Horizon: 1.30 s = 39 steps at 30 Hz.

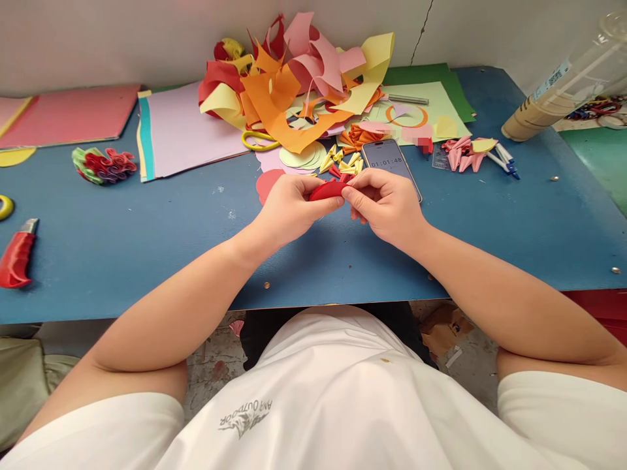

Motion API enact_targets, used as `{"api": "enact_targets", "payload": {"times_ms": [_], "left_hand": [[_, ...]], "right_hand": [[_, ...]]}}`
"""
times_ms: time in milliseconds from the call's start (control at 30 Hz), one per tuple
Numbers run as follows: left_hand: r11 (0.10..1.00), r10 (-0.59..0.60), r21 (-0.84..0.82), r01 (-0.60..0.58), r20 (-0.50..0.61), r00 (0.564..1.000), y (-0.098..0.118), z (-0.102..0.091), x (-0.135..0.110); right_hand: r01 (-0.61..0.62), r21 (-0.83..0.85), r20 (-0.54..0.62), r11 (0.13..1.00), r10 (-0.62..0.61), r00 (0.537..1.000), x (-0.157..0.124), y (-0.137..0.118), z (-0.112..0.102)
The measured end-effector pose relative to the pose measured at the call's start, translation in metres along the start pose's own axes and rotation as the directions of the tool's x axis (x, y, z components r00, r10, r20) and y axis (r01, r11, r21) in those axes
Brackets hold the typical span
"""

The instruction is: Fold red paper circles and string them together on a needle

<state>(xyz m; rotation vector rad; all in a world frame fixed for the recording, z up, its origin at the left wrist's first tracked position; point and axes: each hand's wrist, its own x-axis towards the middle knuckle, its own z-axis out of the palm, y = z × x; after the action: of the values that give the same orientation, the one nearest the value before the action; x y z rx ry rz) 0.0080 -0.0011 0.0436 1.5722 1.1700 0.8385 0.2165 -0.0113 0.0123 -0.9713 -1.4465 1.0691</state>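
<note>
Between my two hands is a piece of red paper (327,190), its upper edge curved like a folded circle. My left hand (294,203) pinches its left part between thumb and fingers. At its right end, my right hand (386,203) grips it with thumb and forefinger. Just beyond my fingers lie small folded yellow paper cones (337,158) and red ones partly hidden. A phone (389,160) showing a timer rests behind my right hand. Pale green paper circles (300,155) and red paper circles (268,185) lie near my left hand.
Paper scraps (294,85) are heaped against the wall. Yellow-handled scissors (260,139) poke out below them. A red utility knife (18,254) lies far left, and a ruffled paper flower (104,164) sits nearer. At the right stand a tilted plastic cup (553,98) and pens (503,160).
</note>
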Motion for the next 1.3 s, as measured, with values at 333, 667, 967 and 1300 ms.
{"api": "enact_targets", "payload": {"times_ms": [333, 667, 967, 1300], "left_hand": [[0.999, 0.035, -0.001, -0.035, 0.037, 0.999, 0.002, -0.001, 0.000], [0.995, 0.067, -0.077, -0.066, 0.012, 0.998, -0.001, 0.000, 0.001], [0.995, 0.016, -0.097, -0.016, 0.005, 1.000, -0.003, 0.002, 0.002], [0.996, -0.011, -0.090, 0.014, 0.031, 0.999, 0.000, 0.002, 0.000]], "right_hand": [[0.041, 0.096, 0.060, 0.994, -0.047, 0.997, 0.002, 0.009, -0.001], [0.046, 0.092, 0.088, 0.995, -0.055, 0.995, 0.002, 0.012, -0.005], [-0.077, 0.068, 0.027, 0.995, 0.075, 0.997, 0.003, 0.000, -0.003], [-0.076, -0.009, 0.031, 0.997, 0.076, 0.997, 0.001, -0.001, -0.004]]}}
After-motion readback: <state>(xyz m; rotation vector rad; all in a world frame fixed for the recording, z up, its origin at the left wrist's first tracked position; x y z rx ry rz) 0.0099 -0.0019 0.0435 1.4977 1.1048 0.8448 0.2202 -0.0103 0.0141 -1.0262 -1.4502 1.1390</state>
